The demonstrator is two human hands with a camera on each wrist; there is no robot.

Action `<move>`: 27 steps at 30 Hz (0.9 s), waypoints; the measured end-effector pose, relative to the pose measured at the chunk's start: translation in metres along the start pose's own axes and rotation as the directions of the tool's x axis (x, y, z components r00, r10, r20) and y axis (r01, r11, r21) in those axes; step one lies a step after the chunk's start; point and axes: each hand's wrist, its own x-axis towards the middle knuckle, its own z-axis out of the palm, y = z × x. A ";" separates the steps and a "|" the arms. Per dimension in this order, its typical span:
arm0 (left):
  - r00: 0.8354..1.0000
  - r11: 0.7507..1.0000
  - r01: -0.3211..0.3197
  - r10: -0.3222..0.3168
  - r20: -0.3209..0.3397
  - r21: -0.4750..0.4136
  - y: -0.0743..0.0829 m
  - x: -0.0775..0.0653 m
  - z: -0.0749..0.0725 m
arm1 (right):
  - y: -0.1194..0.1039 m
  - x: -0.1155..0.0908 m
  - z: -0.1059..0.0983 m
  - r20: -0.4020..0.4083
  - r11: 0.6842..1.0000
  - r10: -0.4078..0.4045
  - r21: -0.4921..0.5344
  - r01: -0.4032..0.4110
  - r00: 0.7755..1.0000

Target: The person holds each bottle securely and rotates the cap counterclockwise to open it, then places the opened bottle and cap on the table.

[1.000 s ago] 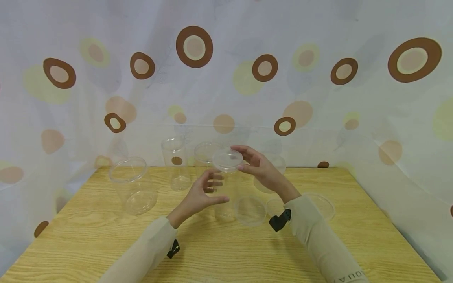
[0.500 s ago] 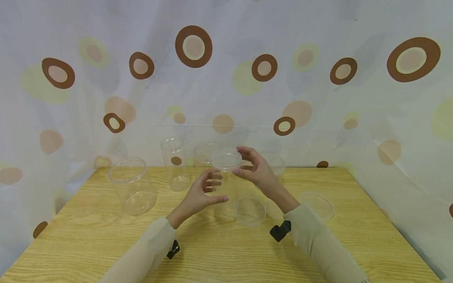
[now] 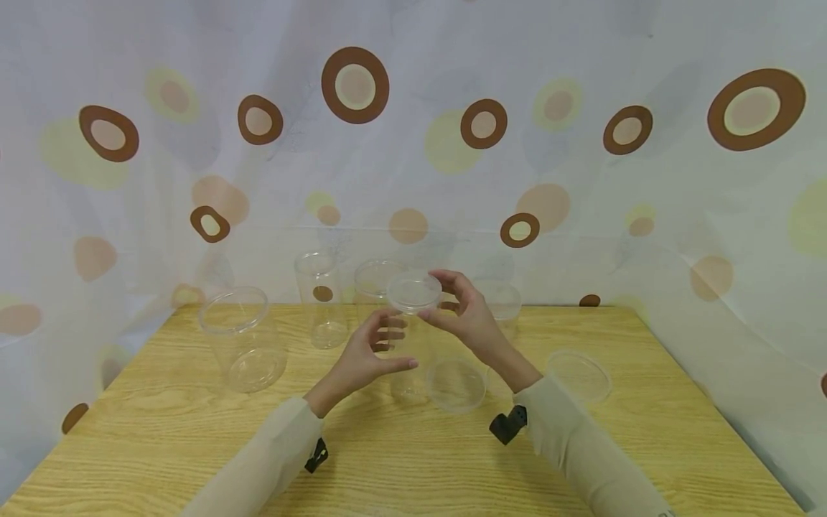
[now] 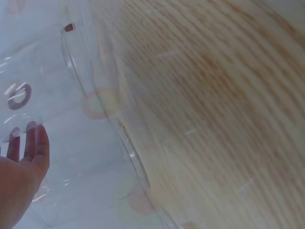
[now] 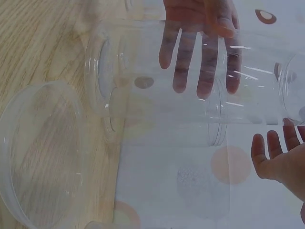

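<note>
On a yellow wood-grain table (image 3: 388, 463), a left hand (image 3: 362, 357) grasps a tall, clear plastic cylinder (image 3: 421, 341), its round, transparent lid (image 3: 413, 291) pinched at the top by a right hand (image 3: 470, 319).
The cylinder stands upright between the hands, long axis vertical, lid end up; at lower right, dark lettering (image 3: 667, 513) on a pale beige sleeve (image 3: 581, 445) is too cropped to read.

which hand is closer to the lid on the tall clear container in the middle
Right. The right hand is at the rim of the lid; the left hand is lower down, partway around the side of the container.
</note>
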 end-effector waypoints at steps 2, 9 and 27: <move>1.000 1.000 0.004 -0.004 0.010 -0.003 0.008 -0.002 0.000 | 0.000 0.001 -0.003 0.036 1.000 0.002 0.021 -0.003 0.999; 0.999 1.000 -0.004 0.005 0.048 -0.015 0.014 -0.002 -0.002 | 0.003 0.009 -0.016 0.222 0.978 0.018 0.198 -0.064 0.975; 0.999 1.000 -0.021 0.020 0.026 0.021 -0.011 0.003 -0.003 | 0.006 0.012 -0.022 0.303 0.973 0.006 0.218 -0.075 0.953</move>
